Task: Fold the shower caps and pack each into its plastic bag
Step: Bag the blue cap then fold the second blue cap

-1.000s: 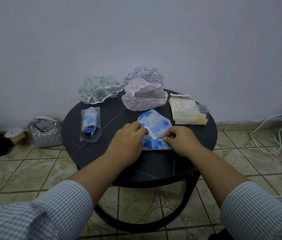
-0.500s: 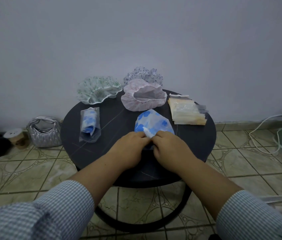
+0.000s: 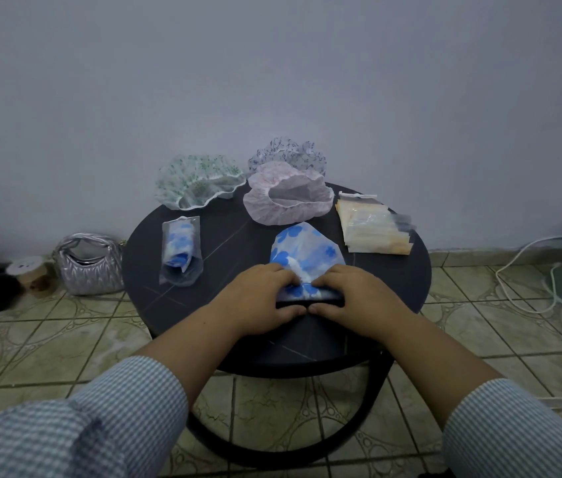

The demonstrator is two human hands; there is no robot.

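A blue-flowered shower cap point(image 3: 305, 251) lies partly folded in the middle of the round black table point(image 3: 238, 236). My left hand point(image 3: 259, 298) and my right hand point(image 3: 355, 298) sit side by side on its near edge, fingers curled over the rolled-up part, thumbs almost touching. A packed blue cap in a clear bag point(image 3: 180, 250) lies at the left. At the back lie a green-patterned cap point(image 3: 200, 181), a pink cap point(image 3: 286, 198) and a purple-patterned cap point(image 3: 286, 153). A stack of empty plastic bags point(image 3: 372, 227) lies at the right.
The table stands against a plain wall on a tiled floor. A silver handbag point(image 3: 88, 263) and a small roll point(image 3: 29, 274) sit on the floor at the left. A white cable point(image 3: 527, 270) runs over the floor at the right.
Both hands came together from the cap's two sides to its near edge. The near part of the blue cap has been rolled up and away from me, so less of it shows.
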